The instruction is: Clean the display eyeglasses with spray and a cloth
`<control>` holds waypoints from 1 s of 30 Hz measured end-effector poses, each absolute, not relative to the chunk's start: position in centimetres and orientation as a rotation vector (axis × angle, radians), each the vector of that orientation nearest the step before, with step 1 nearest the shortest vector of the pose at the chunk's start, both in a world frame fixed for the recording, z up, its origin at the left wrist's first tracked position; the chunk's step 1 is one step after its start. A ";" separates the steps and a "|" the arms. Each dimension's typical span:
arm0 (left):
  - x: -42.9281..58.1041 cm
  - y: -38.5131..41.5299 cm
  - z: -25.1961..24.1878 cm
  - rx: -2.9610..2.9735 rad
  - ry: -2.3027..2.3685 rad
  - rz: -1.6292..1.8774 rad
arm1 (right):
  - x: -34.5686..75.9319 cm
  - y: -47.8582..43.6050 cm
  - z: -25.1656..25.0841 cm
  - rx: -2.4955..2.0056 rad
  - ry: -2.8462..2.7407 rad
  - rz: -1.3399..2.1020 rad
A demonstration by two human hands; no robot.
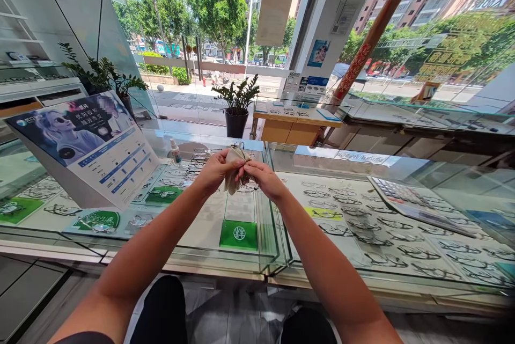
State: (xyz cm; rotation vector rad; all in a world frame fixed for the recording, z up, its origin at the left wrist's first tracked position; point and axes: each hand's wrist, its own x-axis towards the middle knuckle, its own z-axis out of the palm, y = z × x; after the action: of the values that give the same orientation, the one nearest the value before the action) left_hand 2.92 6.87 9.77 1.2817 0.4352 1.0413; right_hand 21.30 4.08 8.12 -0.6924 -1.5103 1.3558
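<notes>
Both hands meet above the glass display counter, near the middle of the head view. My left hand [216,171] is closed on a pale cloth [232,178] that hangs down between the fingers. My right hand [263,176] pinches at the cloth's right side, its fingertips touching those of my left hand. A thin dark-rimmed pair of glasses [238,146] shows in part above the cloth; the rest is hidden by cloth and fingers. Beneath the hands, a green card [238,234] with a white logo lies in the counter.
A calendar-like stand [104,151] rises at the left, with a small spray bottle [175,151] beside it. Rows of eyeglasses [386,259] fill the right counter, near a tilted flat panel [418,210]. A potted plant [236,105] stands beyond the counter.
</notes>
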 end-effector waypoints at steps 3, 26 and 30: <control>3.1 6.8 9.6 1.291 0.470 1.074 | 21.2 4.0 8.2 -0.674 -1.545 1.373; 1.4 7.4 10.5 1.420 0.310 0.951 | 21.8 3.9 8.8 -0.633 -1.404 1.476; 2.1 7.2 10.2 1.430 0.371 1.038 | 21.2 3.9 8.2 -0.621 -1.390 1.524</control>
State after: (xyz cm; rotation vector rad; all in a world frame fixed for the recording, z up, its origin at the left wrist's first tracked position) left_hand 2.10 7.19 10.19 1.4301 0.3711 1.0382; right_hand 21.24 3.91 8.25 -0.6214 -1.3897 1.5238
